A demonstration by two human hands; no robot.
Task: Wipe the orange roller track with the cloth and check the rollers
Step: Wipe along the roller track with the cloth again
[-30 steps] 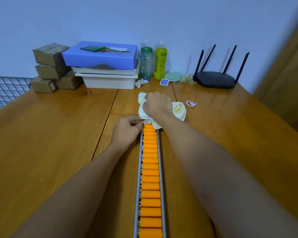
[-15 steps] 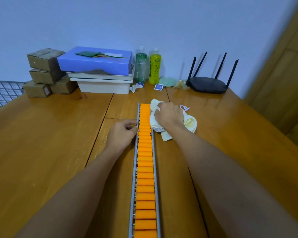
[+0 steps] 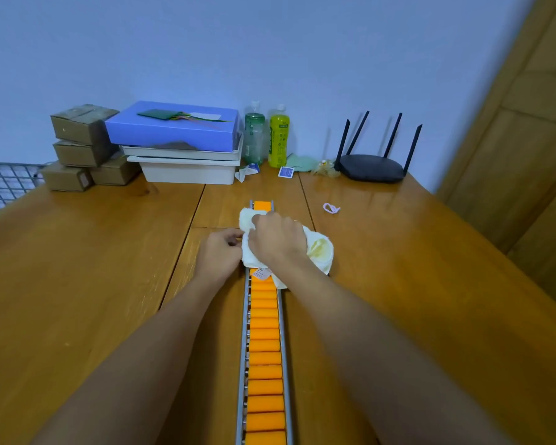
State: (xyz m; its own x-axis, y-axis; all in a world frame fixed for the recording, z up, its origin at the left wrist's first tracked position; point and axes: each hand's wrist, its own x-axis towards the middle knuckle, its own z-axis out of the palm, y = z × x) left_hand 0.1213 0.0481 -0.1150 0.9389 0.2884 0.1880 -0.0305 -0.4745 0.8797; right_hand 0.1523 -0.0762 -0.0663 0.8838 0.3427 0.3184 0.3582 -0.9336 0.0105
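Note:
A long metal track of orange rollers runs from the bottom edge up the middle of the wooden table. My right hand presses a bunched white and pale yellow cloth onto the track near its far end, hiding several rollers. Only the last orange roller shows beyond the cloth. My left hand rests against the track's left rail beside the cloth, fingers curled against the rail.
At the back stand brown cardboard boxes, a blue box on white trays, two bottles and a black router. A small pink loop lies right of the track. A wire grid sits far left.
My right hand has swung the cloth from the table right of the track back onto the rollers near the far end. The left hand stays at the left rail.

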